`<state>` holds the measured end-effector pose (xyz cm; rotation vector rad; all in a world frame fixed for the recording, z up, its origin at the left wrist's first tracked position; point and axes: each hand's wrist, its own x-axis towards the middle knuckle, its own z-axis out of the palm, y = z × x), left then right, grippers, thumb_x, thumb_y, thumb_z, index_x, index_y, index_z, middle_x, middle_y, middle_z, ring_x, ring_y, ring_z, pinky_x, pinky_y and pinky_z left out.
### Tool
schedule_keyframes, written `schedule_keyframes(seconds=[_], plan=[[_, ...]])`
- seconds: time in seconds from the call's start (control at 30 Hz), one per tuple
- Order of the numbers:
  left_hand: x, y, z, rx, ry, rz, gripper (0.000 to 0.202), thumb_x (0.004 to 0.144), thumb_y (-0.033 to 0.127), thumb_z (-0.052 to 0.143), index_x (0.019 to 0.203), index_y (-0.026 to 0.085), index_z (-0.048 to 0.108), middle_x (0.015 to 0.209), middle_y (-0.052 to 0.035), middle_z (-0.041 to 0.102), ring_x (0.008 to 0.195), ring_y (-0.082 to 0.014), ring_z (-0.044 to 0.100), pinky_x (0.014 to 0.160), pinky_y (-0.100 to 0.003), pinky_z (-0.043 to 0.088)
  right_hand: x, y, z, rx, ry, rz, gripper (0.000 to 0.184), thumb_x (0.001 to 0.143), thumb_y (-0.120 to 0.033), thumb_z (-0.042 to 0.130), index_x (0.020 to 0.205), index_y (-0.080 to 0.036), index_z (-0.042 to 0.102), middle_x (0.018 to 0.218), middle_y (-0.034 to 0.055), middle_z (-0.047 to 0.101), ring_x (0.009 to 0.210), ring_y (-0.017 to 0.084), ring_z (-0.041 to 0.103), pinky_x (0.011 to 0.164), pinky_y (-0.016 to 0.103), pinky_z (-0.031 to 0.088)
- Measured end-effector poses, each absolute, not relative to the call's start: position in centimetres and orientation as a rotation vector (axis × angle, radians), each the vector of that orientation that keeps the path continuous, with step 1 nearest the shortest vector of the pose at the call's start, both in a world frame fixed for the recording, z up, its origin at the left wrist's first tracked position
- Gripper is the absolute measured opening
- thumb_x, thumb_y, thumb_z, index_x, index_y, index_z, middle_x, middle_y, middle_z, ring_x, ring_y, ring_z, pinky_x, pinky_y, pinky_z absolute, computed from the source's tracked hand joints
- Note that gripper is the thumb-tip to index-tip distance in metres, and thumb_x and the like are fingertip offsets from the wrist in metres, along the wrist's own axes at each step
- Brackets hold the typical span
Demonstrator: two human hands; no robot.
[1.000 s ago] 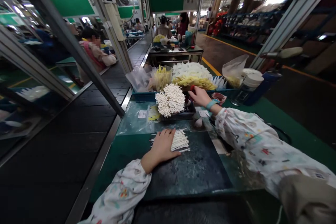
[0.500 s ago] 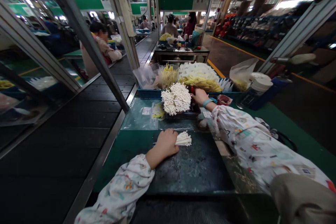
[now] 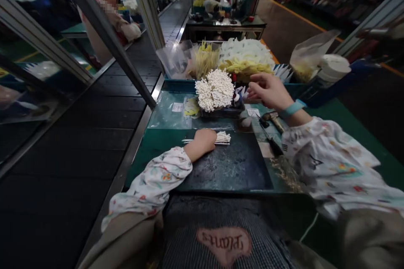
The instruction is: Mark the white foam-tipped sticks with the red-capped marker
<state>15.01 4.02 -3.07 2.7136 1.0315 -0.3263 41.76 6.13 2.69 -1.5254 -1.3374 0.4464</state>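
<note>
My left hand (image 3: 204, 141) is closed around a small bundle of thin white stems with knobbed tips (image 3: 224, 138), lying across a dark mat (image 3: 233, 168). The tips point right and the thin ends stick out to the left. My right hand (image 3: 268, 88) is raised to the right of a dark box (image 3: 222, 112), its fingers bent and apart, with nothing visible in them. A thick cluster of white-tipped stems (image 3: 215, 90) stands upright in that box. Small bottles, one with a red part (image 3: 234, 78), stand beside the cluster.
Behind, a blue tray (image 3: 179, 85) holds yellow strands (image 3: 206, 61) and white petal-like pieces (image 3: 246, 52). Hand tools (image 3: 273, 122) lie right of the mat. A white-lidded jar (image 3: 334, 69) stands at right. A dark conveyor (image 3: 123, 105) runs along the left; a co-worker (image 3: 104, 21) sits beyond it.
My right hand has come back and to the right from beside the box, uncovering the bottles and hand tools. My left hand keeps hold of the bundle. The view has tilted down.
</note>
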Motion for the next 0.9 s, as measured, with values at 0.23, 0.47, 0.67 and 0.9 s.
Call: schedule_keyframes(seconds=[0.23,0.47,0.67,0.9], plan=[[16.0,3.5,-3.5,2.746,1.037,-0.324,0.024,0.091,0.003,0.054,0.107,0.002,0.071,0.111,-0.0296,0.072,0.11,-0.0381,0.071,0.092,-0.047,0.058,38.7,-3.3,1.6,-1.343,-1.335,0.657,0.041,0.085,-0.046,0.075,0.114,-0.018,0.07,0.08,0.0034,0.076,0.065,0.019,0.072,0.061,0.035,0.06],[14.6,4.1,-3.3,2.729,1.053,-0.201,0.02,0.093,0.011,0.057,0.11,0.006,0.066,0.107,-0.023,0.073,0.103,-0.0326,0.073,0.089,-0.042,0.057,36.6,-6.0,-2.5,-1.396,-1.462,0.571,0.037,0.092,-0.047,0.064,0.117,-0.02,0.07,0.083,0.0029,0.076,0.073,0.02,0.072,0.072,0.036,0.059],[13.4,3.5,-2.9,2.544,0.885,0.283,0.021,0.102,0.021,0.044,0.096,0.016,0.063,0.093,-0.0081,0.073,0.088,-0.0198,0.07,0.085,-0.032,0.057,35.6,-6.2,-0.8,-1.296,-1.418,0.431,0.029,0.099,-0.042,0.056,0.116,-0.023,0.07,0.097,0.0054,0.078,0.084,0.021,0.074,0.081,0.04,0.061],[15.8,1.6,-8.2,2.109,0.693,0.975,0.041,0.106,0.046,0.038,0.089,0.019,0.063,0.08,-0.0057,0.069,0.081,-0.0203,0.07,0.08,-0.036,0.063,31.2,-4.7,4.4,-1.007,-1.937,0.127,0.039,0.103,-0.03,0.043,0.136,-0.024,0.064,0.139,0.0068,0.068,0.135,0.024,0.06,0.115,0.049,0.049]])
